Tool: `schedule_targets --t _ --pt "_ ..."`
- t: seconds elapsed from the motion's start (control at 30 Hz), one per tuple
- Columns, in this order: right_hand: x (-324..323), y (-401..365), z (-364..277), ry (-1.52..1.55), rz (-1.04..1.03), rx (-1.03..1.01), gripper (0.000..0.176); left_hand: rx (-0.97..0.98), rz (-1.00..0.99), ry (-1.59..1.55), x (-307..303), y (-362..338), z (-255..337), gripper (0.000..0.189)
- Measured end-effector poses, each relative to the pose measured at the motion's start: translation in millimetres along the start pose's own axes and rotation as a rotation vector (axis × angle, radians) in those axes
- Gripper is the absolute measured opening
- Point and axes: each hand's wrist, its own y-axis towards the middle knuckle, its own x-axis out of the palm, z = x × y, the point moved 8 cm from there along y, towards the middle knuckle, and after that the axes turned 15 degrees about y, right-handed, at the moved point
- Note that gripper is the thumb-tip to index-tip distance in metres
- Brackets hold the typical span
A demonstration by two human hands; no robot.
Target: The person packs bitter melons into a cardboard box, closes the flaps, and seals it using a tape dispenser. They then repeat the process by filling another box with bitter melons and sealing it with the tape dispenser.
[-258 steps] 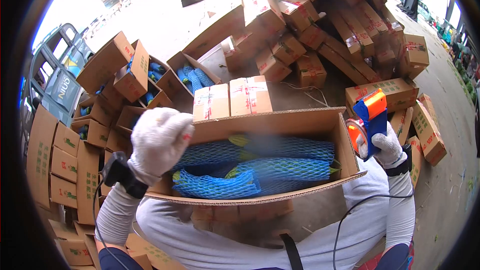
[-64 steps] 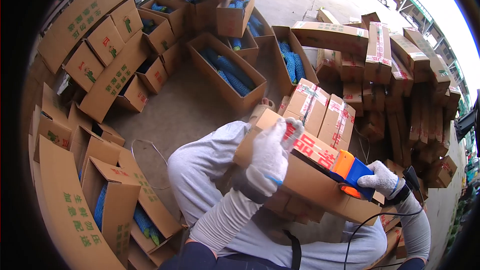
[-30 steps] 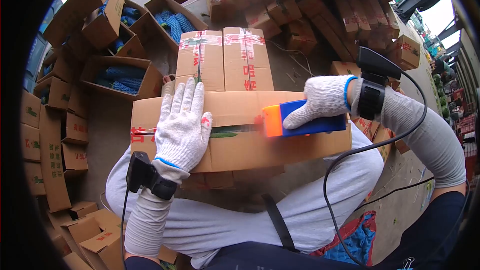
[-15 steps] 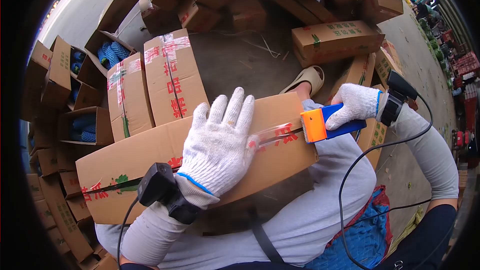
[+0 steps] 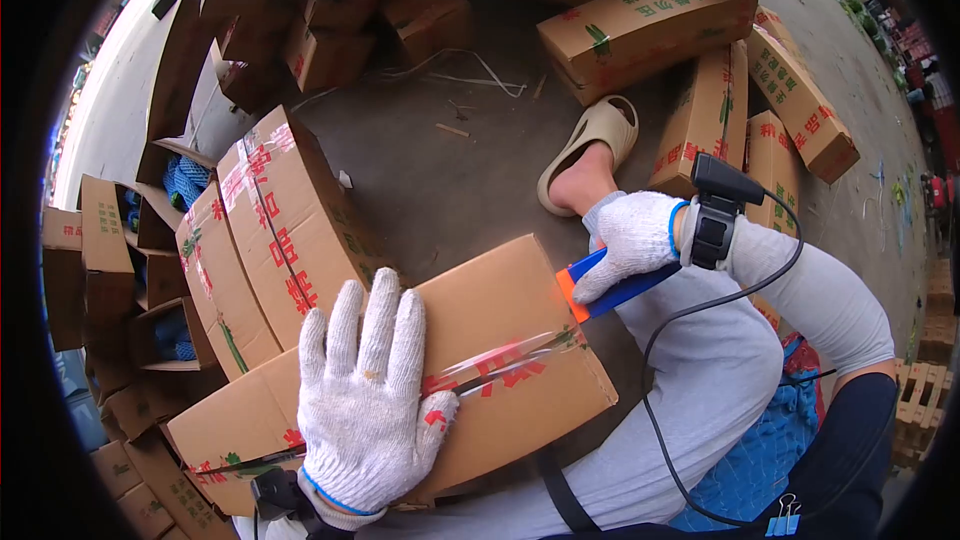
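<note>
A long cardboard box (image 5: 500,310) lies across my lap, with clear tape and a dark strip along its top seam and red lettering. My left hand (image 5: 365,395), in a white knit glove, is spread flat on its top, fingers apart. My right hand (image 5: 632,245), also gloved, is closed round a blue and orange tape dispenser (image 5: 630,288) at the box's right end. Only part of the dispenser's orange head shows beside the box edge. Both wrists wear black devices with cables.
Two taped boxes (image 5: 290,210) stand just beyond the lap box on the left. Open boxes (image 5: 165,325) with blue-netted contents sit farther left. More closed boxes (image 5: 655,25) are piled at the back and right. My sandalled foot (image 5: 590,165) rests on the floor ahead.
The tape dispenser has moved from the box's top seam down past its right end. My left hand has slid left along the top. The view has shifted.
</note>
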Motion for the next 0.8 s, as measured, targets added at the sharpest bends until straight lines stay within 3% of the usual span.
schedule_targets --t 0.07,0.17,0.27,0.4,0.5,0.53,0.57,0.6,0.63,0.7,0.73,0.8 --pt "-21.2 -26.5 -37.6 -0.071 -0.066 0.166 0.076 0.054 -0.003 -0.02 -2.0 -0.3 7.9 0.08" --pt "-15.3 8.0 -56.0 -0.291 -0.194 0.09 0.069 0.065 0.043 0.005 -5.7 -6.7 14.8 0.08" --pt "33.5 49.1 -19.2 -0.067 -0.176 0.181 0.067 0.074 0.129 -0.04 -10.0 -15.7 11.8 0.082" --pt "72.3 27.1 24.4 0.422 0.114 0.204 0.066 -0.001 0.342 -0.269 -20.6 -34.2 -8.6 0.075" --pt "87.2 -55.8 59.4 0.594 0.51 -0.069 0.064 -0.067 0.682 -0.575 -31.1 -58.6 -31.0 0.064" --pt "89.7 -96.7 54.9 0.757 0.616 -0.221 0.071 -0.134 0.662 -0.713 -23.7 -62.9 -32.2 0.057" --pt "92.9 -138.8 50.5 0.9 0.701 -0.393 0.077 -0.163 0.63 -1.11 -18.1 -63.2 -19.7 0.053" --pt "103.0 -169.2 45.5 1.002 0.738 -0.425 0.083 -0.183 0.575 -1.5 -13.7 -59.5 -0.2 0.051" --pt "112.8 -200.0 40.4 1.102 0.775 -0.462 0.089 -0.087 0.461 -1.749 -10.4 -54.8 24.3 0.054" --pt "139.5 -241.6 11.1 1.305 0.848 -0.631 0.095 0.058 0.29 -1.932 -8.9 -43.6 82.2 0.063" --pt "152.4 -248.2 1.1 1.347 0.849 -0.655 0.085 0.172 0.26 -2.001 -7.7 -38.7 106.7 0.066" --pt "183.3 -243.6 -9.9 1.381 0.821 -0.639 0.066 0.205 -0.165 -2.526 -10.9 -38.1 154.2 0.069"
